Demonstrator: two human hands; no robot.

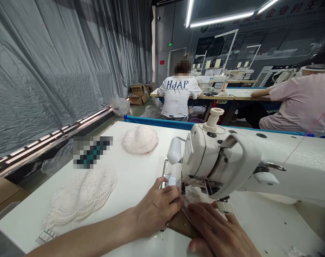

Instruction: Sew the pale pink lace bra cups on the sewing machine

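Observation:
A white industrial sewing machine [205,157] stands over the work, with its needle and presser foot just ahead of my hands. White lace fabric [193,194] lies under the needle area, mostly covered by my fingers. My left hand [162,207] is left of the needle, its bent fingers closed on the fabric's edge. Close beside it, my right hand [216,228] presses its fingers together over the fabric, thumb lower down; the fabric beneath is largely hidden. Between the hands shows a flat brown surface [182,225].
A scalloped white lace piece [82,196] lies left on the white table [135,175]. Farther back sits a round pale pink fabric piece [140,140], beside a blurred-out item [93,152]. Two people sit at machines ahead; cardboard boxes [138,94] stand by the curtain.

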